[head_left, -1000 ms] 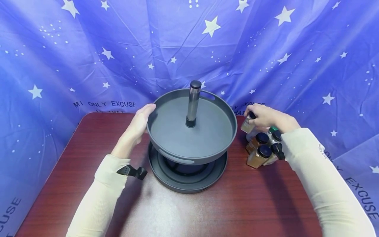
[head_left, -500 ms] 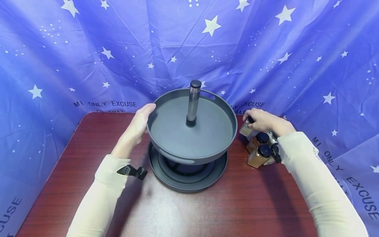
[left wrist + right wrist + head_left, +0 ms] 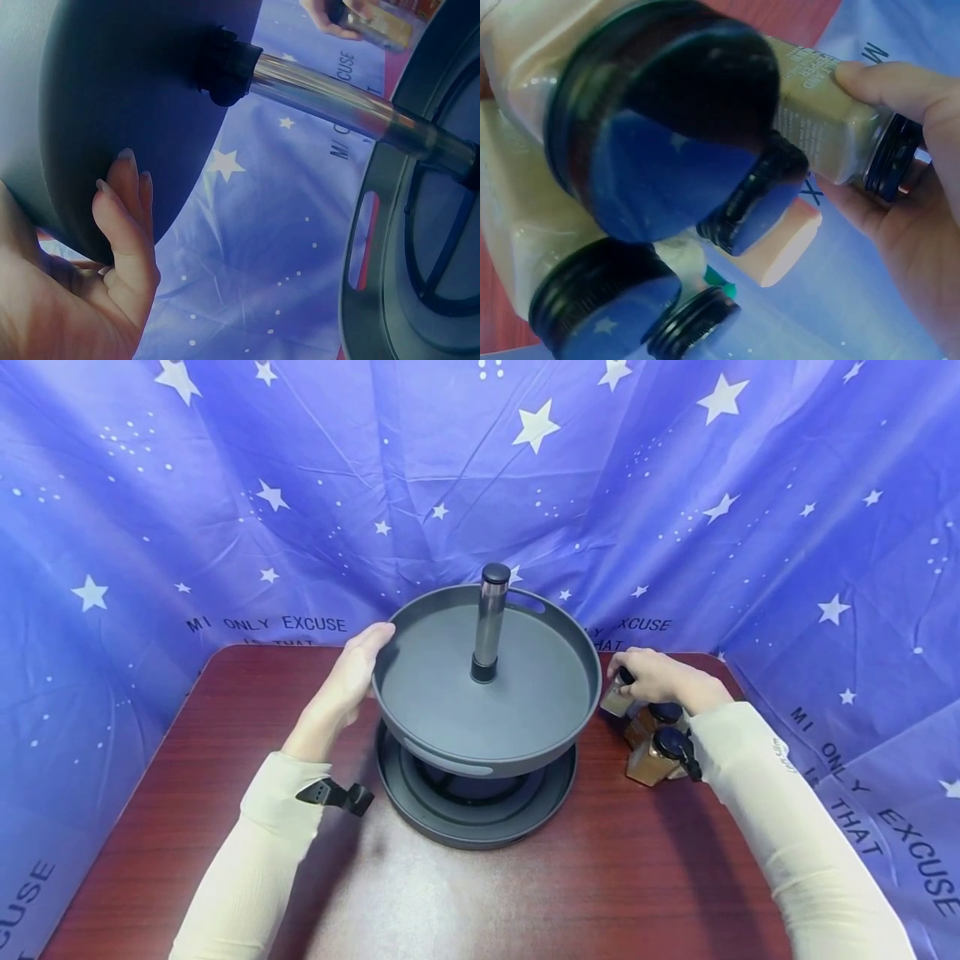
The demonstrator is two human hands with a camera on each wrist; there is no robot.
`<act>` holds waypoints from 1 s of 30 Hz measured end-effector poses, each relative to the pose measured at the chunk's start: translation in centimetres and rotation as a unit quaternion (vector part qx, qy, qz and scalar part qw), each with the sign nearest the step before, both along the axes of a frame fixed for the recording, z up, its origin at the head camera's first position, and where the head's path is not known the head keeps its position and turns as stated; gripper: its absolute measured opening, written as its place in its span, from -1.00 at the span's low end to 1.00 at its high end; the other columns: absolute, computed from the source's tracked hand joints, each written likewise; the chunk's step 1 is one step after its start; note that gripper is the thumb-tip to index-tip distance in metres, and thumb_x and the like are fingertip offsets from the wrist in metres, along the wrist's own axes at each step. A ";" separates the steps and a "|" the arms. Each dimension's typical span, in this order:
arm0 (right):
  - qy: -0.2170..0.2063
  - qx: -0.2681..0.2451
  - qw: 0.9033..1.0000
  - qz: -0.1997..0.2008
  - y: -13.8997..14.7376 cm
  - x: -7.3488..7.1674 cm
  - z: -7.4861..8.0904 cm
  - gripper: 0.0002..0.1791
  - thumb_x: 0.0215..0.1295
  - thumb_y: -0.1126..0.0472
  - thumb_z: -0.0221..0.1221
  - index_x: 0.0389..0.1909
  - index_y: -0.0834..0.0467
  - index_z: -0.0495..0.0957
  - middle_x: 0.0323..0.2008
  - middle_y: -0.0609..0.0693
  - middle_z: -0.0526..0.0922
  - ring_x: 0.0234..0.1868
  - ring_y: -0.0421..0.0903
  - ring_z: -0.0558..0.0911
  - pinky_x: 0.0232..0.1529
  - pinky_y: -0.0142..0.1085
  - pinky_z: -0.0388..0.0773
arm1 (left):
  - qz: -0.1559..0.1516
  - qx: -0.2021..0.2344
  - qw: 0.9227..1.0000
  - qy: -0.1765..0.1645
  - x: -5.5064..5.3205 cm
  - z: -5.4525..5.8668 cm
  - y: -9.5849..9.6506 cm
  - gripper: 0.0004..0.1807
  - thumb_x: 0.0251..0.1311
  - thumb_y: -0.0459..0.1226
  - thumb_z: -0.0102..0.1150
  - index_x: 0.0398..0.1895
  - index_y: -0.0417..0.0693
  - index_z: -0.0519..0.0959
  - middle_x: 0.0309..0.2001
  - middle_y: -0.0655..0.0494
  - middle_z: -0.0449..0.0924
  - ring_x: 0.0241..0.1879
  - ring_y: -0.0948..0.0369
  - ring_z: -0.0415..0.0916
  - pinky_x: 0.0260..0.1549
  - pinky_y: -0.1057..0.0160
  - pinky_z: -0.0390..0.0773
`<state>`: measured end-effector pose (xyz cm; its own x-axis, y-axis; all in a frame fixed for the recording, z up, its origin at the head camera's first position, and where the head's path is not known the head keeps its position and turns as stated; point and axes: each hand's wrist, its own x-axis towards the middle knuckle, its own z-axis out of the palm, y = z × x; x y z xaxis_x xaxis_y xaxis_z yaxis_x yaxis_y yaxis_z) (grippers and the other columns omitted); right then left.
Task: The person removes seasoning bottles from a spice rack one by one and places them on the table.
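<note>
A dark grey two-tier tray [image 3: 480, 718] stands in the middle of the table, its round upper tier carried on a metal post. My left hand [image 3: 351, 672] grips the left side of the upper tier; in the left wrist view its fingers [image 3: 124, 210] curl beneath the underside. My right hand [image 3: 660, 675] holds a spice jar [image 3: 618, 697] just right of the tray, thumb and fingers around its upper part. Pale powder fills this jar, under a black lid [image 3: 894, 156], and printed lettering shows on its side in the right wrist view.
Several other spice jars [image 3: 651, 764] with black lids cluster by my right wrist, partly hidden by it. A green lid [image 3: 721, 280] shows among them in the right wrist view. Behind the red-brown table [image 3: 262, 710] hangs a blue star-printed curtain [image 3: 322, 527].
My right hand has moved slightly left and toward me with the spice jar, which is now lower and closer to the tray. My left hand and the tray have not moved.
</note>
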<state>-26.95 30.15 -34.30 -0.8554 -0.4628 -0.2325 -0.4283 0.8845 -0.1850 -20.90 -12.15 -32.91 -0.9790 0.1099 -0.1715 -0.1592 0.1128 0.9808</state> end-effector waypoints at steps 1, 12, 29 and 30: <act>-0.002 0.001 1.000 -0.003 0.0 0.0 -0.1 -0.76 0.19 0.40 0.21 -0.10 0.24 0.57 -0.15 0.19 0.55 -0.19 0.04 0.47 -0.12 -0.04 0.44 | 0.000 0.000 1.000 -0.001 0.0 0.0 0.0 -0.42 0.51 0.04 -0.31 0.48 0.02 0.19 0.30 -0.08 0.31 -0.11 0.26 0.45 -0.25 0.25 0.59; 0.005 0.033 0.999 0.019 0.0 -0.3 -0.6 -0.74 0.18 0.39 0.23 -0.09 0.21 0.60 -0.10 0.21 0.60 -0.10 0.09 0.55 -0.08 0.02 0.48 | 0.001 -0.007 1.000 -0.001 -0.2 0.4 0.0 -0.42 0.51 0.05 -0.31 0.48 0.04 0.20 0.31 -0.06 0.31 -0.09 0.25 0.44 -0.20 0.23 0.56; -0.012 0.028 0.999 0.037 0.2 0.0 -2.4 -0.71 0.10 0.48 0.21 -0.12 0.27 0.61 -0.19 0.17 0.62 -0.15 0.05 0.58 -0.07 -0.02 0.54 | -0.001 -0.004 1.000 -0.001 0.0 0.0 0.0 -0.44 0.51 0.05 -0.30 0.43 0.01 0.25 0.14 -0.03 0.40 -0.21 0.33 0.50 -0.26 0.26 0.59; -0.011 0.029 0.999 0.040 0.2 0.0 -2.4 -0.70 0.09 0.48 0.20 -0.12 0.27 0.61 -0.19 0.17 0.62 -0.15 0.05 0.59 -0.07 -0.02 0.54 | 0.000 -0.003 1.000 -0.002 0.0 0.0 0.0 -0.44 0.51 0.04 -0.30 0.43 0.01 0.25 0.12 -0.01 0.41 -0.23 0.33 0.50 -0.28 0.26 0.59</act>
